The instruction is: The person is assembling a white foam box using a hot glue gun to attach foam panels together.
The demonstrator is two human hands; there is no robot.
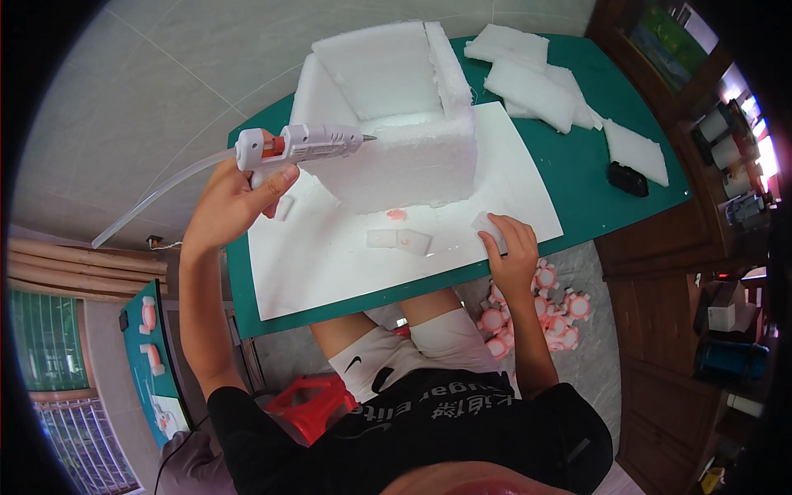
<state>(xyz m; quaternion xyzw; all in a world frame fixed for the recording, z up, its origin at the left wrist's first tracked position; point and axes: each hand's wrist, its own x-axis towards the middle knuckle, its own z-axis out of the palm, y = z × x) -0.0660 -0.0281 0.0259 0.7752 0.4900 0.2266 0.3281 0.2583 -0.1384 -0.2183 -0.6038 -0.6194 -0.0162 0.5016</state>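
On my feed I make out pale lettering (474, 391) across the black shirt (503, 441), Latin letters and Chinese characters, and a small black tick mark (354, 363) on the white shorts (452, 334). Markings on the glue gun (312, 142) are too small to read.

The hands (224, 205) hold a glue gun (313, 142), left, and a small white block (482, 223), right.

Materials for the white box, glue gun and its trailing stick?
White box: probably polymer foam, matte, going by its grainy, ragged edges.
Glue gun: likely moulded plastic body, smooth, light sheen; the pointed nozzle looks metallic grey.
Trailing stick: translucent, smooth, perhaps hot-melt glue.
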